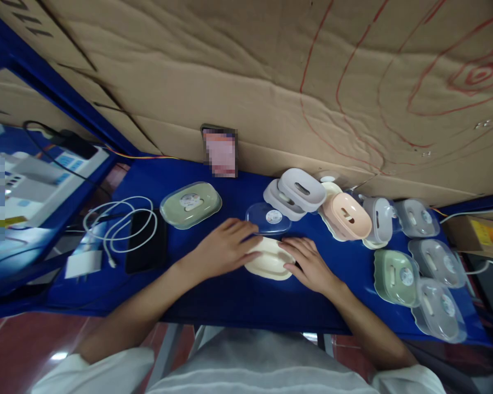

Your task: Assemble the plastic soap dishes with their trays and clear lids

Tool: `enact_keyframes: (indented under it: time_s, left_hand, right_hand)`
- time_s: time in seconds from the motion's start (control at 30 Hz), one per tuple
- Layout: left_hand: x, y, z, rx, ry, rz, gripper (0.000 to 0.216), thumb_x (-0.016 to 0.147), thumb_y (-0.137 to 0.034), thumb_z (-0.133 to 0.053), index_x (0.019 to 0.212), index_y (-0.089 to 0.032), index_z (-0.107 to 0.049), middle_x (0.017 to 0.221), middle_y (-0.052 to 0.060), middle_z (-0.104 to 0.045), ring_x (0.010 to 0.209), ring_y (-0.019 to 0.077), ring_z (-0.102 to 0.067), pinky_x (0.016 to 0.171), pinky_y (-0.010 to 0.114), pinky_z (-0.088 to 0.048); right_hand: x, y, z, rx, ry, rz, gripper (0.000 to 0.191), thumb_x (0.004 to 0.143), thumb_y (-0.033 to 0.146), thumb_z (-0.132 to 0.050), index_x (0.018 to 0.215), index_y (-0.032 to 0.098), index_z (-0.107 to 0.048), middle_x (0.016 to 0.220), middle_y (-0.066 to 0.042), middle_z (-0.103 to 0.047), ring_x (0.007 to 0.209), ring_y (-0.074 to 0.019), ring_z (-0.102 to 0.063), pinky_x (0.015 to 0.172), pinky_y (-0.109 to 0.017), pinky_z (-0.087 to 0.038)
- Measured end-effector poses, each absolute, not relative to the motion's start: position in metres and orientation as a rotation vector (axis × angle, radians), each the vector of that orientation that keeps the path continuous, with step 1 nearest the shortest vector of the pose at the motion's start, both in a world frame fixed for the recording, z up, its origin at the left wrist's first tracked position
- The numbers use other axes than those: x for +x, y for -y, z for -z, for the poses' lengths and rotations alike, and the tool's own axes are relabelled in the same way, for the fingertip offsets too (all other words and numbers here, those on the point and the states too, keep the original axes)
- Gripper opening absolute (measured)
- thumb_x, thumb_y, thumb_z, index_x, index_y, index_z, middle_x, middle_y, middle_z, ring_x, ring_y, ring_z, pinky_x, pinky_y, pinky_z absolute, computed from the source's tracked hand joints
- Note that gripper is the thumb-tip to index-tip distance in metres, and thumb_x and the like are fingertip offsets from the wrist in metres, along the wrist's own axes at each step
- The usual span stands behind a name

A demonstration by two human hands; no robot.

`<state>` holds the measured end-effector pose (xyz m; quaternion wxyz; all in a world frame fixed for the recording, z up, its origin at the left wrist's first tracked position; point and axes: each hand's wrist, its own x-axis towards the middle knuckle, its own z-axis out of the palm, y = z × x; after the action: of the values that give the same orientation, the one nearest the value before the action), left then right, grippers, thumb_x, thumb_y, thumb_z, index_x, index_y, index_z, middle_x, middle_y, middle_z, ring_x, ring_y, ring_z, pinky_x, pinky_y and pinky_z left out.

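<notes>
A cream soap dish [270,261] lies on the blue table in front of me. My left hand [225,246] grips its left side, the thumb along the near part and the fingers over the far part. On the opposite side, my right hand [310,264] holds the dish's right edge with bent fingers. Just beyond it rests a clear lid [267,218] with a round label. Farther back, two grey soap dish parts [302,190] are stacked, beside a peach one [347,214] sitting on cream pieces.
Left of my hands is a lidded green soap dish [191,205], then a black phone [145,241], a white cable [127,219] and a charger [83,264]. Another phone [221,152] leans on the cardboard wall [250,71]. Several lidded dishes [396,277] stand at the right.
</notes>
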<state>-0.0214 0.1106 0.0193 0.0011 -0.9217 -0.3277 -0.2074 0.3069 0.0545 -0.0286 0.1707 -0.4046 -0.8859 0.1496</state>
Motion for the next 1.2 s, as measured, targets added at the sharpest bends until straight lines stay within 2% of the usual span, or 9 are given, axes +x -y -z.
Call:
enact_keyframes:
  time_s: [0.07,0.2,0.43,0.7,0.83,0.93,1.03,1.1,1.2]
  left_hand:
    - [-0.004,-0.096,-0.016,-3.032,0.800,0.603,0.026,0.109,-0.040,-0.066,0.121,-0.018,-0.072,0.121,0.011,-0.076,0.110,0.0260,-0.072,0.099,0.041,-0.052]
    - [0.013,-0.078,-0.007,-3.211,0.598,0.406,0.040,0.098,-0.051,-0.081,0.116,-0.017,-0.068,0.111,0.007,-0.074,0.107,0.0260,-0.070,0.094,0.040,-0.048]
    - [0.015,-0.073,-0.002,-3.251,0.559,0.270,0.036,0.098,-0.046,-0.081,0.117,-0.019,-0.065,0.114,0.007,-0.071,0.108,0.0255,-0.068,0.093,0.039,-0.043]
    - [0.014,-0.076,-0.002,-3.289,0.596,0.336,0.034,0.100,-0.047,-0.080,0.116,-0.020,-0.066,0.117,0.007,-0.071,0.112,0.0243,-0.066,0.094,0.037,-0.041]
    - [0.014,-0.076,0.000,-3.271,0.587,0.363,0.035,0.098,-0.046,-0.082,0.116,-0.020,-0.067,0.117,0.007,-0.072,0.113,0.0243,-0.066,0.095,0.037,-0.041]
    - [0.014,-0.078,0.004,-3.212,0.594,0.378,0.039,0.096,-0.048,-0.083,0.118,-0.019,-0.068,0.116,0.008,-0.072,0.114,0.0259,-0.067,0.095,0.038,-0.042]
    - [0.015,-0.082,0.009,-3.143,0.617,0.367,0.041,0.098,-0.048,-0.081,0.123,-0.018,-0.068,0.118,0.009,-0.072,0.108,0.0256,-0.069,0.094,0.039,-0.044]
    - [0.015,-0.087,0.012,-3.105,0.628,0.385,0.042,0.100,-0.050,-0.079,0.124,-0.018,-0.067,0.120,0.010,-0.073,0.105,0.0249,-0.069,0.093,0.039,-0.045]
    - [0.011,-0.092,0.012,-3.020,0.612,0.460,0.041,0.102,-0.055,-0.075,0.122,-0.020,-0.068,0.125,0.011,-0.072,0.112,0.0259,-0.068,0.098,0.040,-0.047]
  right_hand:
    - [0.307,-0.055,0.027,-1.079,2.507,-0.464,0.044,0.114,0.041,-0.054,0.154,0.022,-0.058,0.148,-0.014,-0.069,0.136,-0.0285,-0.065,0.116,-0.050,-0.049]
    - [0.311,-0.058,0.024,-1.076,2.416,-0.413,0.038,0.113,0.032,-0.057,0.150,0.023,-0.061,0.142,-0.012,-0.074,0.131,-0.0270,-0.068,0.111,-0.048,-0.052]
    - [0.308,-0.058,0.026,-1.075,2.417,-0.309,0.035,0.113,0.028,-0.057,0.147,0.023,-0.065,0.149,-0.012,-0.070,0.134,-0.0270,-0.066,0.112,-0.047,-0.051]
    - [0.308,-0.065,0.027,-1.228,2.397,-0.134,0.050,0.114,0.019,-0.047,0.164,0.024,-0.048,0.167,-0.014,-0.055,0.150,-0.0285,-0.053,0.118,-0.049,-0.043]
    - [0.300,-0.073,0.030,-1.370,2.375,-0.059,0.059,0.116,0.031,-0.047,0.172,0.023,-0.034,0.166,-0.018,-0.054,0.148,-0.0316,-0.052,0.119,-0.053,-0.039]
    - [0.300,-0.073,0.032,-1.440,2.329,0.029,0.059,0.113,0.043,-0.056,0.168,0.022,-0.044,0.142,-0.017,-0.068,0.126,-0.0314,-0.062,0.110,-0.049,-0.045]
    - [0.308,-0.069,0.033,-1.431,2.281,0.103,0.039,0.111,0.039,-0.062,0.148,0.028,-0.068,0.119,-0.012,-0.072,0.113,-0.0284,-0.064,0.104,-0.046,-0.045]
    - [0.312,-0.065,0.031,-1.354,2.270,0.072,0.029,0.109,0.036,-0.065,0.136,0.031,-0.075,0.121,-0.010,-0.072,0.119,-0.0291,-0.064,0.106,-0.047,-0.044]
    - [0.314,-0.059,0.026,-1.208,2.287,-0.064,0.028,0.108,0.035,-0.068,0.135,0.030,-0.074,0.130,-0.010,-0.074,0.129,-0.0301,-0.065,0.113,-0.050,-0.042]
